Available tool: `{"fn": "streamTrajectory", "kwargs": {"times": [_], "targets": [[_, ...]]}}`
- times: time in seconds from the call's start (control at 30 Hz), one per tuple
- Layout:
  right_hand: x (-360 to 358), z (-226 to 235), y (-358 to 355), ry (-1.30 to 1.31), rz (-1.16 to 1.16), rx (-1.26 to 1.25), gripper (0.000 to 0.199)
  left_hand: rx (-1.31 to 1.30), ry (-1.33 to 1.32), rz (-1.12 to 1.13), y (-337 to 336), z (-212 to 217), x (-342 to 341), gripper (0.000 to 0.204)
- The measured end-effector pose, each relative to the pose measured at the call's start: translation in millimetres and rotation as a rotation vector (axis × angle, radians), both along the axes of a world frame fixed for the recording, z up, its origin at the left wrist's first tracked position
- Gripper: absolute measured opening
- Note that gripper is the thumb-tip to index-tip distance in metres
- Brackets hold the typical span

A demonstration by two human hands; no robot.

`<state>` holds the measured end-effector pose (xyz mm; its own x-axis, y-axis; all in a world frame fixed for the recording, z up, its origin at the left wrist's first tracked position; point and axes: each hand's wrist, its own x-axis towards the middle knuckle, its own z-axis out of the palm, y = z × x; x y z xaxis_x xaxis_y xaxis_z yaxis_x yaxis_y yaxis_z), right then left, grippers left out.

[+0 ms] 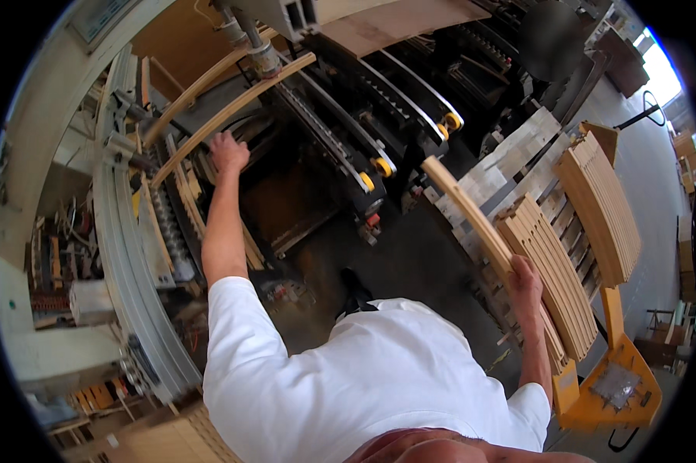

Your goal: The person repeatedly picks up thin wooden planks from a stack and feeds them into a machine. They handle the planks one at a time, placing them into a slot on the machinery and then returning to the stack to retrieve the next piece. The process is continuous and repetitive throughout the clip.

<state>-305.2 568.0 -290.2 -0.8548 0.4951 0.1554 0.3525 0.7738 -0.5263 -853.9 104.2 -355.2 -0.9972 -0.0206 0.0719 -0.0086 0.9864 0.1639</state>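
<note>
My right hand (525,284) is closed around a long wooden strip (471,210), slightly curved, which slants up and away toward the machine. Beside it stands a row of similar curved wooden pieces (552,274) with slots near their ends. My left hand (229,152) reaches out to the machine, its fingers loosely bent and apart, with nothing visible in them. Just past its fingertips a curved wooden strip (232,109) lies across the machine under a cylinder-shaped clamp (266,62). A second strip (189,94) runs behind that one. Whether my left fingers touch the nearer strip, I cannot tell.
Machine rails with yellow rollers (382,166) jut out ahead. A curved metal beam (120,255) runs along my left. More curved pieces (601,208) are stacked on a pallet (533,166) at right, near a yellow stand (610,386) holding a clear bag.
</note>
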Motion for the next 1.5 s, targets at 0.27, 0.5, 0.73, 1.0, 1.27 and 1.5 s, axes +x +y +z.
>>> {"fn": "streamTrajectory", "kwargs": {"times": [0.27,0.5,0.73,1.0,1.27,1.5], "targets": [[-175,41,-61,0.024,0.326,0.068,0.035,-0.157,-0.042,-0.011,-28,-2,-99,0.081],[-373,44,-109,0.145,0.77,0.15,0.035,0.204,0.179,-0.303,2,-7,41,0.028],[-564,-19,-239,0.172,1.172,0.194,0.038,0.508,-0.139,-0.218,25,18,249,0.032],[-667,-76,-374,0.252,1.222,0.329,0.031,0.618,-0.25,0.381,20,36,385,0.042],[-722,-87,-373,0.294,1.118,0.401,0.021,0.689,-0.123,0.778,41,45,452,0.041],[-717,-85,-400,0.344,1.137,0.402,0.018,0.705,-0.093,0.89,49,17,456,0.041]]}}
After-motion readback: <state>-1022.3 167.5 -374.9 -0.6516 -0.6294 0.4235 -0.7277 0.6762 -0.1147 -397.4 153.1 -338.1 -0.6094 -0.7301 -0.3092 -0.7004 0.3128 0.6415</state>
